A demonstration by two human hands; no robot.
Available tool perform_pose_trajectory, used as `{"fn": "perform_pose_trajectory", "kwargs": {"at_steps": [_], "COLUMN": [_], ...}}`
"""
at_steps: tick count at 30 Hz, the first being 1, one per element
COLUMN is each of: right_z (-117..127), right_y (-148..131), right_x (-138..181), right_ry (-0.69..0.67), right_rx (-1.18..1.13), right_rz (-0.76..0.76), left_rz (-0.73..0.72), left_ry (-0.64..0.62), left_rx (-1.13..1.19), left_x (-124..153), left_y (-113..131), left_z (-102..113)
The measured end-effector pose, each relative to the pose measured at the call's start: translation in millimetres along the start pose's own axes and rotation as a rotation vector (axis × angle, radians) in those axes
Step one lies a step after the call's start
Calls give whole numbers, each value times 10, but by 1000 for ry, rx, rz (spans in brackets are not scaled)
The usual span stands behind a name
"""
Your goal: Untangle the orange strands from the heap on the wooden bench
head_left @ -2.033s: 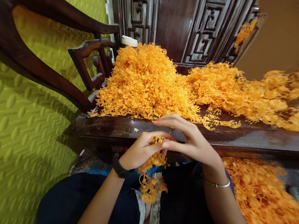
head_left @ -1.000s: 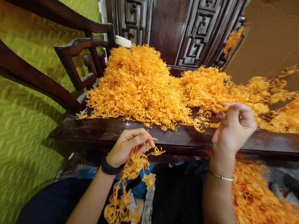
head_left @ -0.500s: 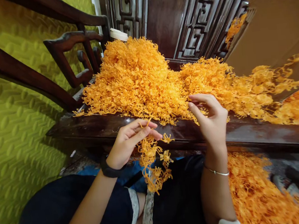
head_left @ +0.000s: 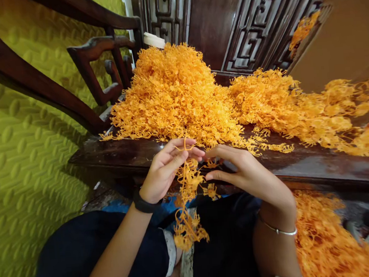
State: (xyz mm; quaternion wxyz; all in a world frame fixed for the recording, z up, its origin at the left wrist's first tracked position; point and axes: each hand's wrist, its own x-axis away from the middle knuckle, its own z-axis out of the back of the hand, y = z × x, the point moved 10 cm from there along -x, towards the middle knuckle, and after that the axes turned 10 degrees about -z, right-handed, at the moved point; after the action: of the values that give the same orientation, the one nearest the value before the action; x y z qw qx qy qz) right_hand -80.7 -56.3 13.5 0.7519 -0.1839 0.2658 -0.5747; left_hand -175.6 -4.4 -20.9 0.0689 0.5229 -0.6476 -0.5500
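Observation:
My left hand (head_left: 170, 166) is closed, thumb against fingers, on a dangling strand of orange plastic flower-like pieces (head_left: 188, 181). Thin orange prongs poke out above its fingertips, and the strand hangs down over my lap. Close by on the right is my right hand (head_left: 239, 166), its thumb and fingers apart around the strand's edge. One small orange piece shows in the gap between them; whether the fingers touch it I cannot tell. Just beyond both hands, a big heap of the same orange pieces (head_left: 180, 91) lies on the dark wooden bench (head_left: 117, 151).
More orange pieces (head_left: 275, 103) spread along the bench to the right. Another pile (head_left: 331, 237) lies lower down at the right. A carved wooden armrest (head_left: 96, 73) stands at left against a green textured wall (head_left: 18, 172). Brown cardboard (head_left: 350, 31) leans at upper right.
My right hand has moved from the edge of the heap leftward and down, to beside the strand. My left hand still holds the strand. Some loose pieces now show at the heap's front edge.

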Motion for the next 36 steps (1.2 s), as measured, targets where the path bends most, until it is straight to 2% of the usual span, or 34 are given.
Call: {"fn": "perform_pose_trajectory", "kwargs": {"at_steps": [3, 7, 10, 12, 16, 17, 19, 21, 22, 23, 24, 25, 27, 30, 32, 36], "right_z": [35, 217, 262, 250, 199, 218, 376, 658, 785, 904, 1012, 1098, 1178, 1105, 1060, 1079], "right_y": [12, -108, -208, -224, -177, -145, -6, 248, 352, 442, 514, 587, 709, 828, 864, 894], "right_x": [23, 45, 72, 76, 31, 23, 89, 364, 513, 644, 714, 708, 594, 411, 357, 349], "right_ry": [13, 211, 283, 313, 434, 500, 738, 1124, 1272, 1378, 1410, 1365, 1178, 945, 908, 962], "right_rx": [22, -42, -104, -156, -392, -457, -560, -623, -631, -628, -590, -519, -324, 23, 155, 196], "right_rz": [-6, 41, 101, 112, 110, 108, 84, 24, 22, 39, 42, 1, -91, -184, -202, -211], "left_rz": [-4, -16, -72, -80, 16, 41, 79, 100, 105, 108, 110, 114, 120, 117, 111, 119], "left_ry": [1, -94, -119, -161, -215, -203, -193, -208, -217, -218, -209, -193, -158, -125, -111, -37], "left_rx": [-116, -527, -778, -779, -563, -513, -454, -449, -456, -462, -466, -473, -504, -547, -541, -464], "left_x": [9, 57, 73, 68, 50, 47, 47, 54, 55, 54, 48, 40, 17, -29, -63, -121], "left_y": [27, 31, 64, 60, 15, 14, 11, 7, 4, 1, -1, -6, -13, -9, -3, -17], "left_z": [-18, -148, -221, -271, -251, -216, -158, -141, -145, -153, -160, -166, -180, -195, -186, -88]}}
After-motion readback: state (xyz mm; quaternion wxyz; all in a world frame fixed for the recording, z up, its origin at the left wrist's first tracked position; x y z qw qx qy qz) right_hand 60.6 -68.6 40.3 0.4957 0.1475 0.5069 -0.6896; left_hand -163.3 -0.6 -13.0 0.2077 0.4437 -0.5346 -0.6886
